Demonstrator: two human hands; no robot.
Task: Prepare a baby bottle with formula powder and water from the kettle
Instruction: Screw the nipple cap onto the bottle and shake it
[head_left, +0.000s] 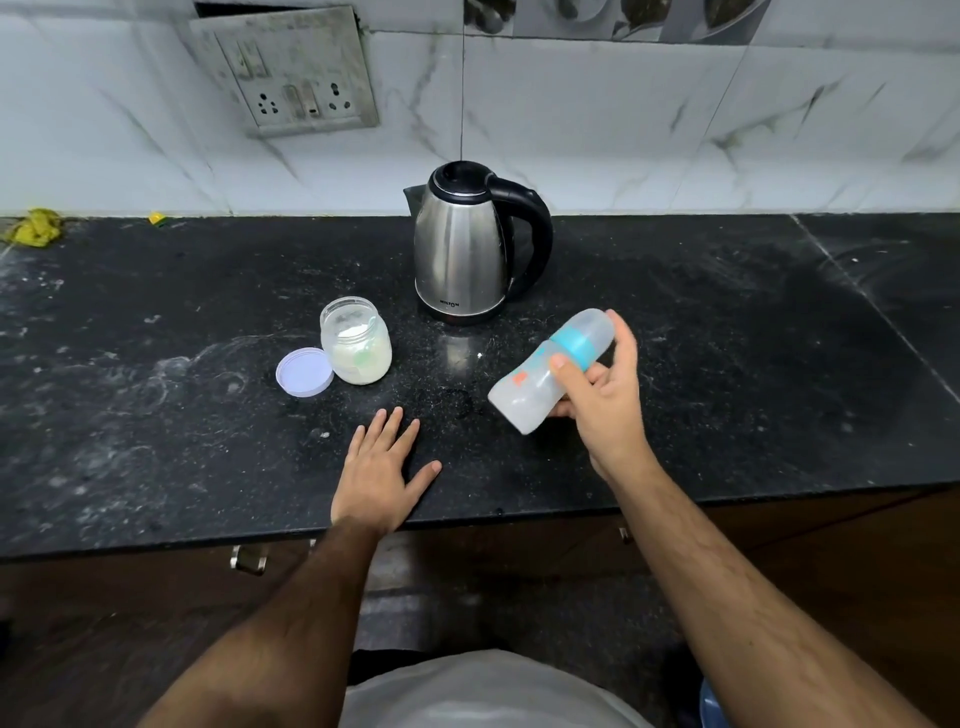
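My right hand (605, 400) grips a translucent baby bottle (524, 389) with a teal collar and clear cap, held tilted above the counter with its cap end pointing up and away. My left hand (382, 470) lies flat and open on the black counter (156, 415), holding nothing. A clear jar of white formula powder (356, 343) stands open left of centre, and its pale lilac lid (304, 372) lies beside it on the left. A steel kettle (462, 249) with a black handle stands behind, lid closed.
A tiled marble wall with a switch and socket plate (291, 73) rises behind the counter. A yellow cloth (36, 226) lies at the far left back edge. White powder smears mark the counter's left side. Cabinet handles (249, 558) sit below the front edge.
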